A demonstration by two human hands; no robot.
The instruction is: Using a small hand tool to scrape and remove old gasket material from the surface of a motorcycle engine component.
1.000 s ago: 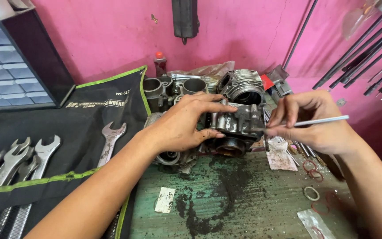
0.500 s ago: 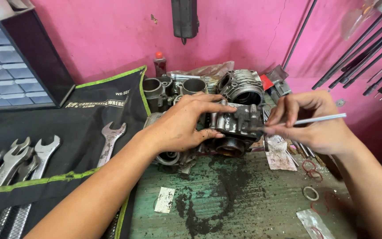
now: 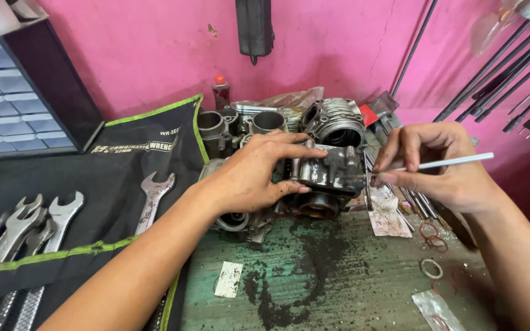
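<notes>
The left hand (image 3: 256, 175) grips a grimy grey metal engine casting (image 3: 329, 175) mid-bench, while the right hand (image 3: 440, 162) pinches a thin white stick (image 3: 446, 163) against its right side.

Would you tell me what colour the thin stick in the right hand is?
White; the thin stick shows best in the head view.

I count five wrenches (image 3: 153, 199) on the tool roll (image 3: 124, 178), three rubber rings (image 3: 430, 268), and two paper scraps (image 3: 229, 279) on my desk (image 3: 338, 288).
</notes>
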